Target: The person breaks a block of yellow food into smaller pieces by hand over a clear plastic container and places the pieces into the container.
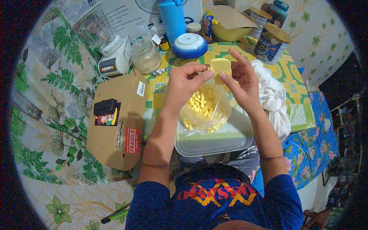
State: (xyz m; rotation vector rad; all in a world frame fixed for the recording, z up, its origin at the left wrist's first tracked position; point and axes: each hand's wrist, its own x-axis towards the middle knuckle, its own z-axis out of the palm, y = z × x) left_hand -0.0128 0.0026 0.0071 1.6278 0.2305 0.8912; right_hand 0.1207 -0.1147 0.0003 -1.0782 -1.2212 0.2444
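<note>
The left hand (191,80) pinches the edge of a pale yellow slab (220,66), and the right hand (245,86) steadies it with the thumb, fingers spread, probably to keep it upright. The slab is above a clear bag (220,111) of yellow cubes (201,101), apparently positioned to catch pieces. A translucent tray (239,136) carries the bag, perhaps shielding the counter (301,105).
</note>
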